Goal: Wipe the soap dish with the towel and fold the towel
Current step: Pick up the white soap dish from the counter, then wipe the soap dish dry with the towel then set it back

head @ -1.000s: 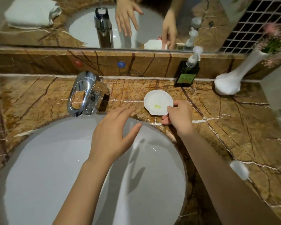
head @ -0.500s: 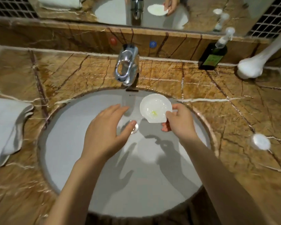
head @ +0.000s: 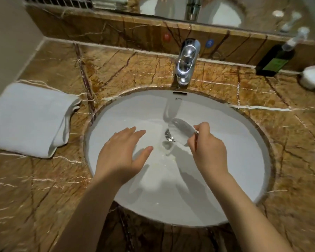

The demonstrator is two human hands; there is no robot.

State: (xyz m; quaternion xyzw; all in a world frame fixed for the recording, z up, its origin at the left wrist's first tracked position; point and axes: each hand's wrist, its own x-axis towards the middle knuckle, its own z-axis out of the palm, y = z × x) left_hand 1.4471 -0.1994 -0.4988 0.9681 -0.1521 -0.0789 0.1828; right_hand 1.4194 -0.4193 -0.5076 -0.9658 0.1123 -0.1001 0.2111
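Soap dish (head: 180,132) is gripped by its edge in the fingers (head: 198,128) of the right hand (head: 210,151) and held tilted above the drain (head: 168,136) of the white sink (head: 235,142), below the chrome faucet (head: 186,60). Left hand (head: 121,155) is spread open, empty, over the basin. Folded towel (head: 28,119) is left on the marble tabletop (head: 125,70) at far left, with a dark soap bottle (head: 275,59) at back right
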